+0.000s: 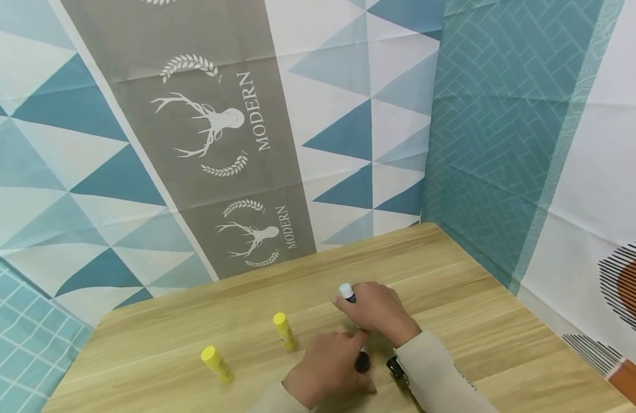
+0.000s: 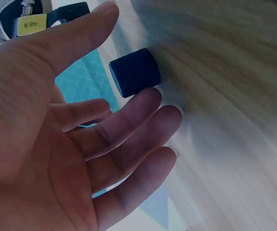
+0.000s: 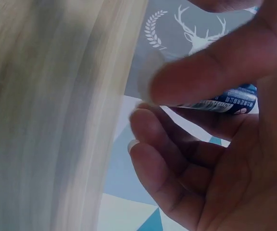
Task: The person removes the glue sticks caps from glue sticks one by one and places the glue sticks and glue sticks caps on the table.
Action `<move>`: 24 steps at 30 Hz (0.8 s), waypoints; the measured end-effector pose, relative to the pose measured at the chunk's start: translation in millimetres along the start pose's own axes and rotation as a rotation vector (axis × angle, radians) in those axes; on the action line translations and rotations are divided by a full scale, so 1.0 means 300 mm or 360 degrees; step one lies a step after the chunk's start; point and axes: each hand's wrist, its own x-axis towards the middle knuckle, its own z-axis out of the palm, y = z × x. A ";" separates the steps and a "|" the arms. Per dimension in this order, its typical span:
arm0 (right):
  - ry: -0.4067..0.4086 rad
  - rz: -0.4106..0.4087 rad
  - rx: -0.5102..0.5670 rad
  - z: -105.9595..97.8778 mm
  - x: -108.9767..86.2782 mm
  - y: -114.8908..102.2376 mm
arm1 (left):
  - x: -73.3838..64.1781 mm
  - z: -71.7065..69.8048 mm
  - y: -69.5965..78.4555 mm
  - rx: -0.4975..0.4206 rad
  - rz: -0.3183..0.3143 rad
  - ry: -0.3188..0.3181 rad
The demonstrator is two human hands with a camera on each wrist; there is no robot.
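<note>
My right hand [image 1: 377, 310] holds a glue stick with a white cap [image 1: 346, 291] and a dark blue printed body [image 3: 234, 100]. Thumb and fingers curl round it in the right wrist view, where the thumb hides much of it. Closer to me, my left hand [image 1: 330, 364] is beside a short dark cylinder [image 2: 135, 72] on the wooden table [image 2: 234, 144]. Its fingers are relaxed, with one fingertip right at the cylinder's side and the thumb apart from it. From the head, the cylinder's dark round end [image 1: 362, 362] shows between thumb and fingers.
Two yellow glue sticks, one nearer [image 1: 217, 364] and one farther back [image 1: 284, 331], stand on the table left of my hands. Patterned cloth [image 1: 245, 143] hangs behind the table's back edge and along its right side. A black wrist mount [image 1: 395, 367] sits under the right sleeve.
</note>
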 end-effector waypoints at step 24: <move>-0.0069 0.0048 -0.0020 0.020 0.002 0.012 | -0.036 -0.024 -0.010 -0.0102 -0.0040 -0.0018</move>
